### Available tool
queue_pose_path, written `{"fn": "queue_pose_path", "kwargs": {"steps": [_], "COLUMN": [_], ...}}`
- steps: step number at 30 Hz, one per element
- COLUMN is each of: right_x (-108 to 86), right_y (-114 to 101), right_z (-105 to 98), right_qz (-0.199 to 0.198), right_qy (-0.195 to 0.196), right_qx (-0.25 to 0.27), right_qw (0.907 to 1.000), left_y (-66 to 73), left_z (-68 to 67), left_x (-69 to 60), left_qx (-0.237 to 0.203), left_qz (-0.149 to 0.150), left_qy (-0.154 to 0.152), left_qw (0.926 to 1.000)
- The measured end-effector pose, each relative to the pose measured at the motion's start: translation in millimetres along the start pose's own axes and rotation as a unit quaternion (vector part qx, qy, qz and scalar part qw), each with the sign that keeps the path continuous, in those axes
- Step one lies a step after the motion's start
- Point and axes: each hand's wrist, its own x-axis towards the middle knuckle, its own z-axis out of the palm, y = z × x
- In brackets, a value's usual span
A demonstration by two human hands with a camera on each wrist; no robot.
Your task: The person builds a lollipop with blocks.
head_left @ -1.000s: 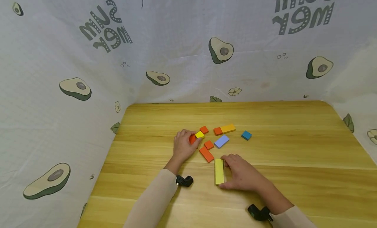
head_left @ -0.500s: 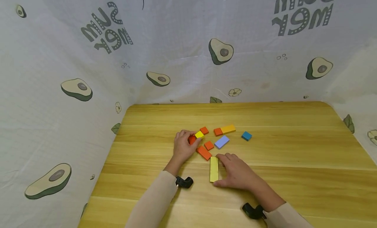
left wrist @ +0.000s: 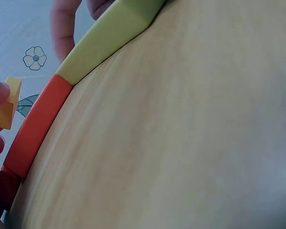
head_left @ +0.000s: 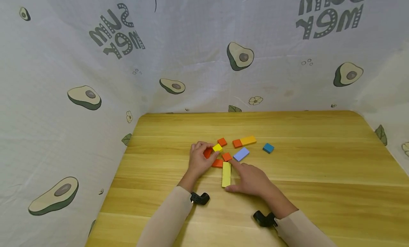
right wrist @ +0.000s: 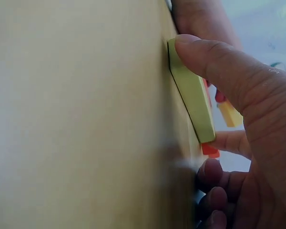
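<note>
In the head view the right hand [head_left: 254, 179] pinches a long pale yellow block [head_left: 226, 175] by its two ends, thumb at the near end. The block's far end meets an orange-red block [head_left: 218, 163], and a small red square [head_left: 227, 157] lies just beyond. The left hand [head_left: 199, 161] pinches a small bright yellow block [head_left: 217, 148] between thumb and index finger, with a red block [head_left: 207, 153] partly hidden beneath the fingers. In the left wrist view the pale yellow block [left wrist: 109, 38] touches the red one [left wrist: 38, 126].
Beyond the hands lie a red square [head_left: 222, 142], another red square [head_left: 237, 143] against an orange block [head_left: 248, 140], a lilac block [head_left: 241, 154] and a blue block [head_left: 268, 148]. A printed cloth [head_left: 198, 62] stands behind the wooden table [head_left: 319, 158].
The right hand has moved left and away from the body with the pale yellow block, which now touches the orange-red block. That block has shifted left and turned. The left hand stays in place.
</note>
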Motion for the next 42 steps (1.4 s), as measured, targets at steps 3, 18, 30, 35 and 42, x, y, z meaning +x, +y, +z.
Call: {"fn": "queue_pose_path", "kwargs": {"steps": [3, 18, 30, 35, 42], "right_x": [4.3, -5.1, -7.9, -8.6, -8.9], "right_y": [2.0, 10.5, 12.2, 13.4, 14.6], "right_z": [0.2, 4.4, -1.9, -1.3, 0.8], "right_qz": [0.01, -0.005, -0.018, -0.027, -0.034], "right_qy": [-0.006, 0.002, -0.035, -0.033, -0.029], "right_qx": [0.011, 0.028, 0.065, 0.063, 0.068], "right_qw": [0.9999, 0.9996, 0.9971, 0.9971, 0.9967], "left_y": [0.5, 1.1, 15.7, 26.5, 35.6], "left_z": [-0.4, -1.2, -12.3, -16.6, -12.9], "left_x": [-0.6, -2.7, -2.4, 5.1, 12.4], "left_qx": [0.001, 0.012, 0.132, 0.187, 0.249], "left_qz": [0.001, 0.077, 0.206, 0.188, 0.16], "left_qy": [-0.003, -0.029, -0.112, -0.182, -0.214], "left_qw": [1.0, 0.9965, 0.9631, 0.9467, 0.9309]}}
